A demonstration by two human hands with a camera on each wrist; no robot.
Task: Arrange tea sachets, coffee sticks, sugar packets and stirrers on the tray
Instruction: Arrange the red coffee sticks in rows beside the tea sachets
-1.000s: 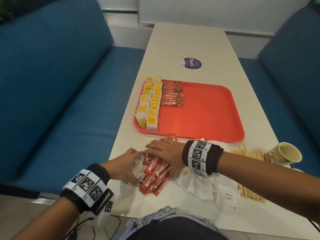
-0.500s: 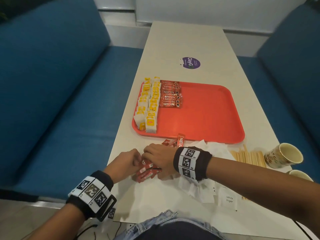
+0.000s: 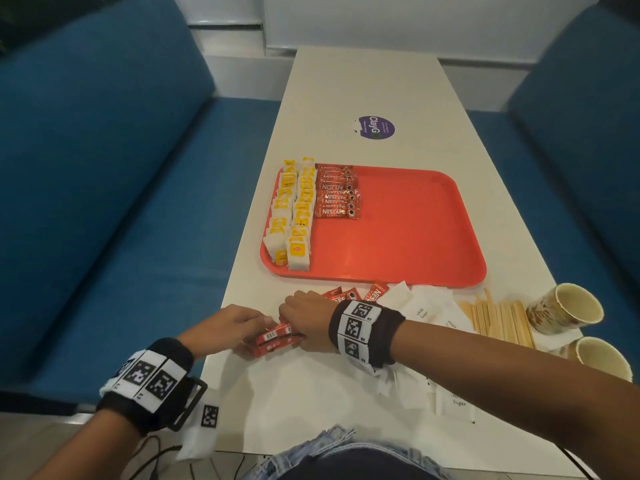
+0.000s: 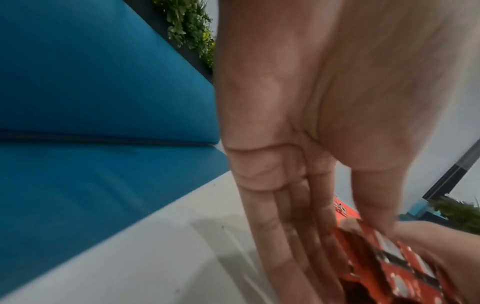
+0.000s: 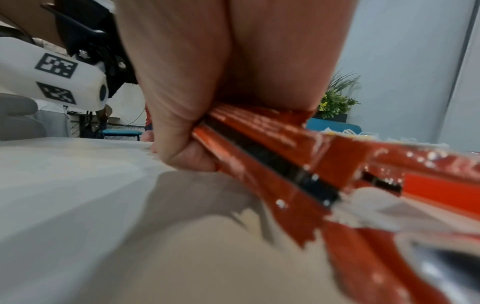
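A red tray (image 3: 408,230) lies mid-table. Two columns of yellow-and-white tea sachets (image 3: 294,216) fill its left side, with a column of red coffee sticks (image 3: 336,195) beside them. Near the table's front edge my right hand (image 3: 303,317) grips a bundle of coffee sticks (image 3: 273,339) from above; the right wrist view shows my palm (image 5: 207,82) curled over the bundle (image 5: 285,154). My left hand (image 3: 242,323) meets the bundle's left end, its fingers (image 4: 285,226) straight against the sticks (image 4: 389,267).
A few loose coffee sticks (image 3: 375,294) lie behind my right wrist by the tray's near rim. White sugar packets (image 3: 420,311) spread to the right, then wooden stirrers (image 3: 498,318) and two paper cups (image 3: 564,308). Blue benches flank the table.
The fanned-out coffee sticks under my hands have been drawn together into a tight bundle. Both hands closed in on it, and a few sticks stayed behind near the tray.
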